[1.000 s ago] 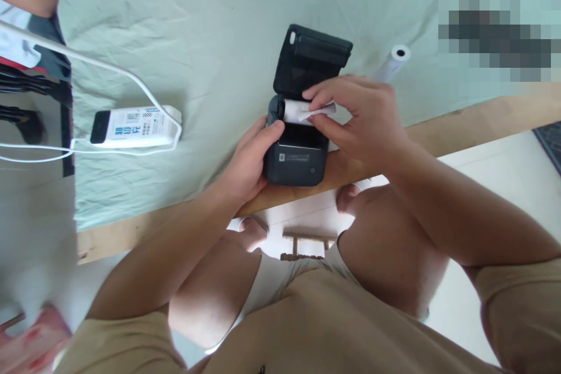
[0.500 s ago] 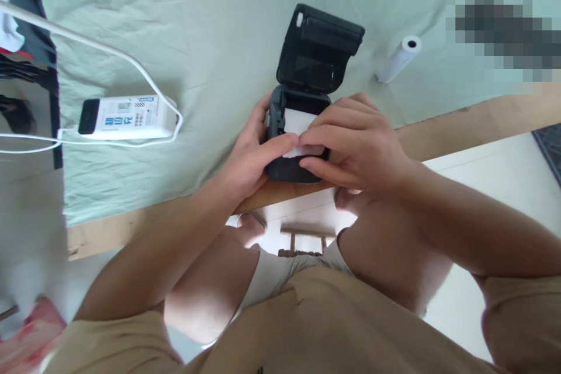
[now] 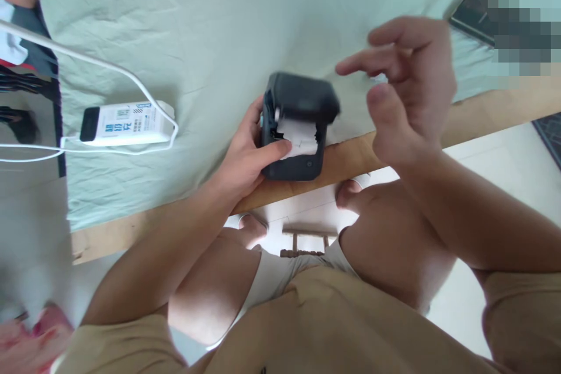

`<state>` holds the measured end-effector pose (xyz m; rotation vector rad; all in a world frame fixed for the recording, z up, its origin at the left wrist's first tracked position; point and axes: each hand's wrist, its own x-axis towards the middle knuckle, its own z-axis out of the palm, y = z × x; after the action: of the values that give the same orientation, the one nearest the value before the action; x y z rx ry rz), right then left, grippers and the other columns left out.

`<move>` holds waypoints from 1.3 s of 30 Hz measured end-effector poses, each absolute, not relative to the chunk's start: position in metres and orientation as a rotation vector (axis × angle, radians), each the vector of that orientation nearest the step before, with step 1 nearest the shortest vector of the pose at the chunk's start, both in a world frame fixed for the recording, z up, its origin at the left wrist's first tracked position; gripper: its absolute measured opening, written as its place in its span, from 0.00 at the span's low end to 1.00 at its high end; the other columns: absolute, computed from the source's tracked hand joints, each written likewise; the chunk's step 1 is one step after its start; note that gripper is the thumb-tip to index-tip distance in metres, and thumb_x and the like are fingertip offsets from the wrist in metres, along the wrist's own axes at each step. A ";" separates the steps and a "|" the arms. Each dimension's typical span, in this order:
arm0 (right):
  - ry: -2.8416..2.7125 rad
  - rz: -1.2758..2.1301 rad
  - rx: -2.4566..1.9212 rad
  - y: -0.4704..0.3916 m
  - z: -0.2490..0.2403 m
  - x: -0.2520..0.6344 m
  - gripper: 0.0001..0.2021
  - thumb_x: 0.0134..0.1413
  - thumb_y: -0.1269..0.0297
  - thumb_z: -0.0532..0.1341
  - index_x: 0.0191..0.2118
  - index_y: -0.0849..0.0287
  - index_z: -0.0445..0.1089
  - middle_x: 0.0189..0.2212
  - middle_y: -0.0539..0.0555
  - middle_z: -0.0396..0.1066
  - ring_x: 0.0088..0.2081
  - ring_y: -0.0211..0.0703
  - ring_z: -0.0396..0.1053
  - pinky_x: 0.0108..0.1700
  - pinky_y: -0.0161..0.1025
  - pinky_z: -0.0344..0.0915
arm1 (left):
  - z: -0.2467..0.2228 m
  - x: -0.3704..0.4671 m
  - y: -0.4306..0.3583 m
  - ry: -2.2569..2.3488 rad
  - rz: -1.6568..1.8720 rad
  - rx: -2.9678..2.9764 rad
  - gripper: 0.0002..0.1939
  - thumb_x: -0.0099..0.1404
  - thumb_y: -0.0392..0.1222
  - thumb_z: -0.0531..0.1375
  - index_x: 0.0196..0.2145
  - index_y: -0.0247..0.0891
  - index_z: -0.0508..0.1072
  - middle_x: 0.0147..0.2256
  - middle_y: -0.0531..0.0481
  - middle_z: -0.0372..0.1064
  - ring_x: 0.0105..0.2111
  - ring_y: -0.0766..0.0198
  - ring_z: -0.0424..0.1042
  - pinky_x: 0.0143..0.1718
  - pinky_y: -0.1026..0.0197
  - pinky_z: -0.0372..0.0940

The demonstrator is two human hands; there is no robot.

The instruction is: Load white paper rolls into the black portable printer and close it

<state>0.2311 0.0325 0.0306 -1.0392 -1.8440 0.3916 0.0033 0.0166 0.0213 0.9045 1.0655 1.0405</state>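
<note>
Fingers (image 3: 252,128) of the left hand (image 3: 243,155) wrapped round the near-left side of a small black printer (image 3: 294,128), thumb pressing down on the white paper strip (image 3: 298,139) that sticks out of its front; printer sitting at the table's wooden edge (image 3: 350,158), partly on the pale green cloth (image 3: 210,41), lid down over the body though smeared by blur; right hand (image 3: 405,87) lifted clear above and to the right, fingers loosely spread and holding nothing, apart from the printer; off to the left on the cloth, a white power strip (image 3: 127,124) with white cables (image 3: 87,64) looping round it; dark objects at the far left edge cut off and hard to name; upper right corner pixelated, a dark flat thing (image 3: 467,17) half lost in it; cloth behind the raised hand blocked from view; below the table edge, bare knees and feet.
</note>
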 end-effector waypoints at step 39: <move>-2.112 0.702 -1.061 0.055 -0.014 0.229 0.28 0.68 0.50 0.63 0.70 0.45 0.63 0.63 0.56 0.76 0.59 0.57 0.77 0.59 0.56 0.79 | 0.024 0.006 0.018 1.006 1.032 0.808 0.16 0.63 0.48 0.75 0.42 0.38 0.79 0.34 0.50 0.78 0.32 0.58 0.82 0.33 0.58 0.76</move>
<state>0.2287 0.0555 -0.0136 -1.0611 -2.1123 0.7024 0.0065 0.0176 0.0236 0.8077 1.0063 1.0321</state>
